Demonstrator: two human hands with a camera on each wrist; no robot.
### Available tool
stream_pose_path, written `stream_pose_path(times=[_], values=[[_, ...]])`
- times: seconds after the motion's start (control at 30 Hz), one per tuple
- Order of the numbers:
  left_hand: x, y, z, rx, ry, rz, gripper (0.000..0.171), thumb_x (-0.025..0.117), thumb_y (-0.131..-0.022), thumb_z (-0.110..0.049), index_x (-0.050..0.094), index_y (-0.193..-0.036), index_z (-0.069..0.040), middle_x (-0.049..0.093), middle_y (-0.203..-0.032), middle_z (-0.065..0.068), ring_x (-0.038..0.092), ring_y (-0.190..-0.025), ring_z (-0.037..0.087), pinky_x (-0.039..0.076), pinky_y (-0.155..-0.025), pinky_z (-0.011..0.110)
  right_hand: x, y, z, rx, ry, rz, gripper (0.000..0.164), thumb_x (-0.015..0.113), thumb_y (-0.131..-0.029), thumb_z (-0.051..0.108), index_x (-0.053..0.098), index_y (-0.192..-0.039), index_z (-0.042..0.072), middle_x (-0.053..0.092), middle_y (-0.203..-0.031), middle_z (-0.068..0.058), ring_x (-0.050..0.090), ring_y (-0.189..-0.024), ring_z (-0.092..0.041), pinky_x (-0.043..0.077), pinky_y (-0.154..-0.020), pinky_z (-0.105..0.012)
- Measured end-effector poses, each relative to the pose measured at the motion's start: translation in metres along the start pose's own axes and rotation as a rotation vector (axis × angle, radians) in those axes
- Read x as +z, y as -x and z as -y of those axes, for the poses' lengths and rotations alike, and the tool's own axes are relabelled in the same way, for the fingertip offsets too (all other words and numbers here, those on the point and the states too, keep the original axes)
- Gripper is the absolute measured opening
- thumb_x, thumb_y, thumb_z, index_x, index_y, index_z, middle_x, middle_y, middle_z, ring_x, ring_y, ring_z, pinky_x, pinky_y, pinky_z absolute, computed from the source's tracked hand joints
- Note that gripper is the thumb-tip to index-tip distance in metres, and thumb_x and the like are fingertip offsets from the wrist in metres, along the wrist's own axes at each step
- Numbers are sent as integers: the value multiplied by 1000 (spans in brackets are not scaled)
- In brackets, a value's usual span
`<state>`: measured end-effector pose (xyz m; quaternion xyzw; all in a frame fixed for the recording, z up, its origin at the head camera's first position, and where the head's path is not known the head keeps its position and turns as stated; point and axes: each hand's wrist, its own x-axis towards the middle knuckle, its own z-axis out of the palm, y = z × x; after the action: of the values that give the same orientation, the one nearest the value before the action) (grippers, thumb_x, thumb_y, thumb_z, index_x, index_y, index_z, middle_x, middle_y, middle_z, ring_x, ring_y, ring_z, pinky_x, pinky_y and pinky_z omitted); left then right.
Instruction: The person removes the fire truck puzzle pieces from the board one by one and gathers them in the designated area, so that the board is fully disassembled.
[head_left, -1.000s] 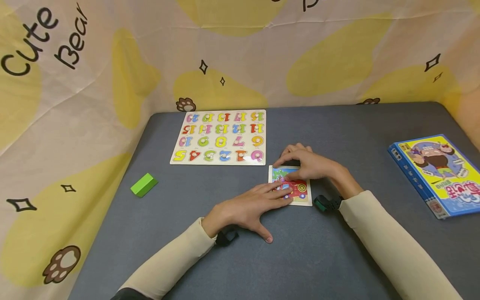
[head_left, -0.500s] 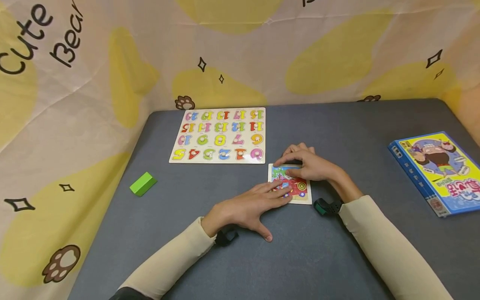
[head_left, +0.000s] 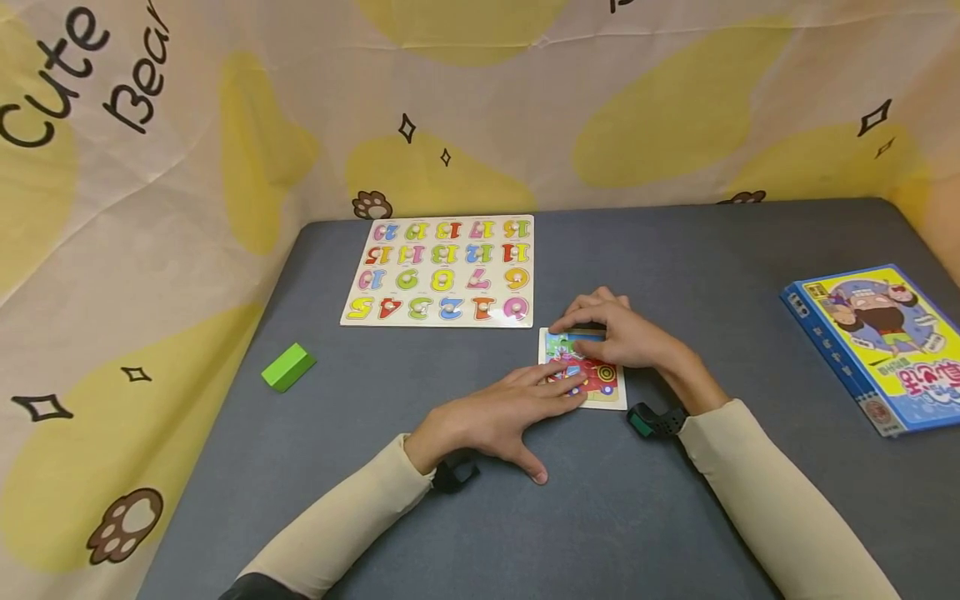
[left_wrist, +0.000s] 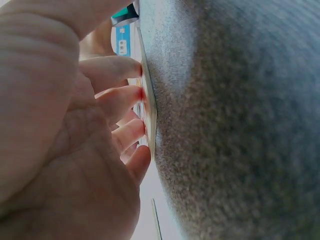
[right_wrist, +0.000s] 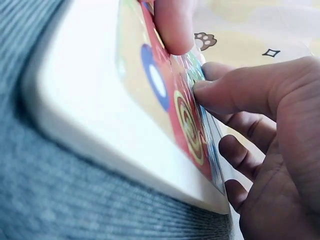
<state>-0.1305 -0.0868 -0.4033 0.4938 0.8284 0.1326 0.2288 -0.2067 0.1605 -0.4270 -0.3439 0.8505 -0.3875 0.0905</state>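
Observation:
A small square jigsaw puzzle (head_left: pixel 611 387) with a red vehicle picture and a pale border lies flat on the table. Across its left and lower part rest the spread fingers of my left hand (head_left: pixel 491 417), the thumb held out to the side. My right hand (head_left: pixel 626 332) is at the far edge. In the right wrist view its thumb touches the face of the puzzle (right_wrist: pixel 145 85), and the other fingers bend at the far side. The left wrist view shows fingertips on the thin board's edge (left_wrist: pixel 151 107). Both hands cover part of the picture.
A number board (head_left: pixel 442 267) with knobbed coloured digits lies behind to the left. On the left stands a green block (head_left: pixel 288 367). A blue and yellow box (head_left: pixel 885 346) lies at the right. Patterned cloth (head_left: pixel 465 100) hangs behind the grey table (head_left: pixel 600 517).
The head view has shifted slightly. My right hand and wrist have moved a little toward me, while the left hand and the puzzle stay in place.

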Motion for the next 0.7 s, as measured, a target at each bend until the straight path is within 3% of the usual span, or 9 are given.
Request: stream_pose_path(times=[0.47, 0.7], values=[[-2, -1, 0, -4, 0, 6, 110, 84, -79, -54, 23, -163, -19, 9, -173, -4, -3, -161, 22, 12, -128, 46, 2, 0, 6, -6, 64, -9, 33, 81, -87, 14, 76, -120, 14, 69, -110, 1, 43, -97, -15, 21, -83, -40], [-2, 1, -3, -12, -18, 6, 110, 84, -78, -54, 25, -163, -19, 10, -173, -2, -1, -161, 23, 14, -128, 47, 2, 0, 4, 3, 20, -13, 34, 81, -86, 15, 76, -119, 14, 70, -108, 0, 45, -98, -18, 23, -84, -41]])
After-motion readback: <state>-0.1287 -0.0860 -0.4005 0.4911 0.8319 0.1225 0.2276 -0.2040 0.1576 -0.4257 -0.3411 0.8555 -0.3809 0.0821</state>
